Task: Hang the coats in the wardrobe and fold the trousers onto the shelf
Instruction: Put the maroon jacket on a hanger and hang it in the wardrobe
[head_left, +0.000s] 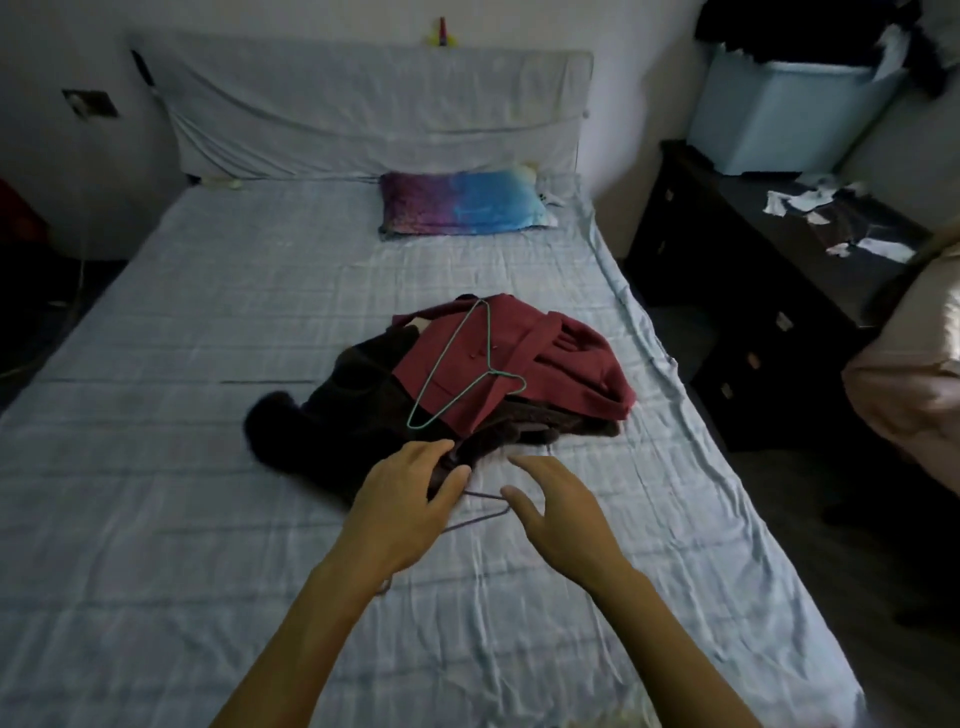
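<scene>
While both coats sit heaped mid-bed (208, 338), maroon coat (561, 364) on top of dark coat (353, 410) with green hanger (445, 358) lying across them, I'd call this step one: get a coat onto a hanger, nothing hung yet. The left grip (410, 499) is released, with straight fingers reaching the near edge of the dark coat and clasping nothing. The right grip (558, 512) is also released, fingers spread above the sheet, just beside the grey hanger (478, 520), which lies flat on the bed between the two. The next move calls for picking one hanger and freeing one coat; the maroon one is on top, so it's probably easier. Lift the green hanger off first or it'll slide. Can't tell if any trousers are in the pile; wardrobe and shelf not in view. Only one container: the blue bin (779, 124) on the dresser (727, 291) at right, dark clothes (810, 36) heaped over its rim, inside hidden
</scene>
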